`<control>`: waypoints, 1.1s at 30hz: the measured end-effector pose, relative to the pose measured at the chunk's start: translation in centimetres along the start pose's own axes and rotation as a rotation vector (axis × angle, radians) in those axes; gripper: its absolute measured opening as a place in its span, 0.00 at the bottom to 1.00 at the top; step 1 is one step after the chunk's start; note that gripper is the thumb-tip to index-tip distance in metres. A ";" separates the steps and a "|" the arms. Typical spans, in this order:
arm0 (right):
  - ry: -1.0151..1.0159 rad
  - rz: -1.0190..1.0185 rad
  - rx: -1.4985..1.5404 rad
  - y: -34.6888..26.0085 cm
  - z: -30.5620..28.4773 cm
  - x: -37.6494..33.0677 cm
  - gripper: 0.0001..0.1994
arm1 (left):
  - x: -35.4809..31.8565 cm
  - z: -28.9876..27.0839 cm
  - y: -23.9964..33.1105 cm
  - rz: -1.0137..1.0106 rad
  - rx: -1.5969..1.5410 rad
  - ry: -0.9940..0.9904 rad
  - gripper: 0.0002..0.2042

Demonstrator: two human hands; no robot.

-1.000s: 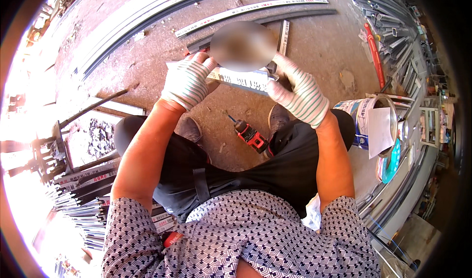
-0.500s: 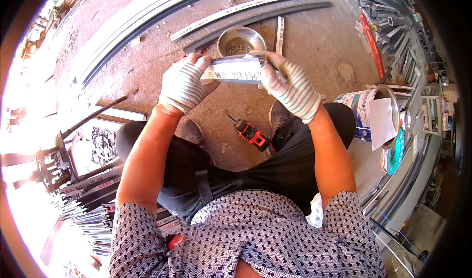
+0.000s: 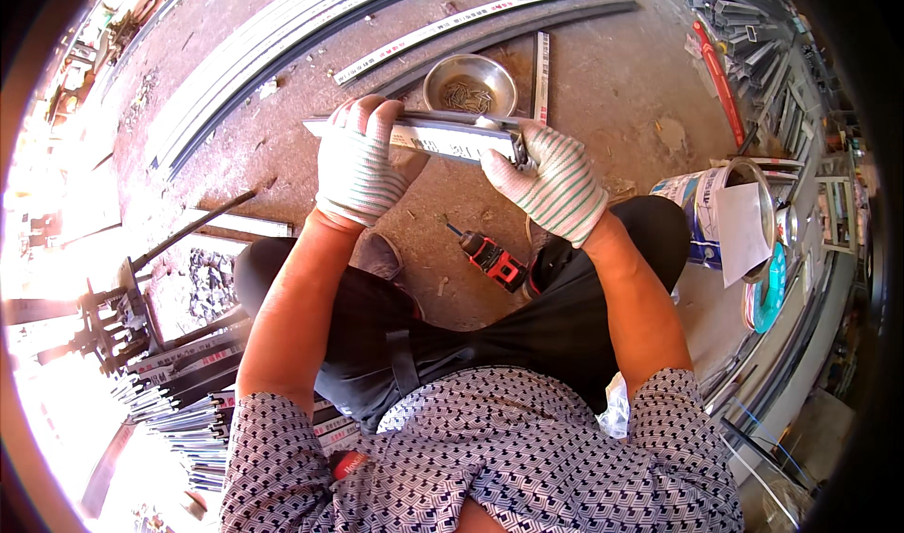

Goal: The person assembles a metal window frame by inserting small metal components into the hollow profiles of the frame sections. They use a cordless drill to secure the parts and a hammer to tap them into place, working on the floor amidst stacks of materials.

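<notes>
Both my hands wear white gloves with thin green stripes. Between them they hold a short length of metal profile (image 3: 452,140) with a white printed film along its side. My left hand (image 3: 363,168) is wrapped round it, and its left end sticks out past the fingers. At the open-ended right tip, my right hand (image 3: 556,180) grips with the thumb below and the fingers partly hidden. Just beyond the profile stands a metal bowl (image 3: 471,65) with several screws (image 3: 468,96) in it. A red and black cordless drill (image 3: 494,264) lies on the floor between my feet.
Long profiles (image 3: 490,10) lie across the floor ahead, with a short one (image 3: 540,76) beside the bowl. A red tool-like bar (image 3: 719,86) lies at right, near stacked profiles. By my right knee are a bucket (image 3: 692,194) and a turquoise roll (image 3: 774,288). More profiles (image 3: 193,425) fill the left.
My left hand has shifted inward along the profile, whose left end now shows beyond it. The right end has tipped down and turned, showing its hollow cross-section; my right thumb sits lower.
</notes>
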State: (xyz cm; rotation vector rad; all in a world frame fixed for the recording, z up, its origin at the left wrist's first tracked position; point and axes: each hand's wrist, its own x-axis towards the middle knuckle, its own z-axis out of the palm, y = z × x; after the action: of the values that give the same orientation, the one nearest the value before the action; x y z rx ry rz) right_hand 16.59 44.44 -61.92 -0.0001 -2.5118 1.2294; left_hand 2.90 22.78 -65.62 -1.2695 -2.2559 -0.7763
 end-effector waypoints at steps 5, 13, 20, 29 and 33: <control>-0.014 0.000 -0.004 0.3 1.0 0.0 0.17 | 0.2 0.4 0.7 0.058 -0.062 -0.025 0.35; -0.086 -0.013 -0.067 0.1 1.7 0.0 0.18 | -0.4 0.9 1.0 0.003 -0.085 -0.166 0.40; -0.154 0.045 0.012 0.0 1.4 -0.1 0.18 | 0.3 1.0 1.9 -0.030 -0.288 -0.223 0.35; 0.053 -0.035 0.101 0.5 -5.8 -1.4 0.17 | -0.6 3.2 0.7 -0.172 -0.235 -0.272 0.27; 0.639 0.336 -0.031 1.7 -14.7 -8.3 0.20 | -1.0 3.5 0.4 -0.277 -0.291 -0.279 0.26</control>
State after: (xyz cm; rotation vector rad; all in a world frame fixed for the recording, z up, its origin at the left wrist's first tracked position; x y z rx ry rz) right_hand 28.67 55.54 -57.42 -0.7287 -2.0063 1.0792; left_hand 3.44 24.64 -68.79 -1.2709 -2.6582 -1.1231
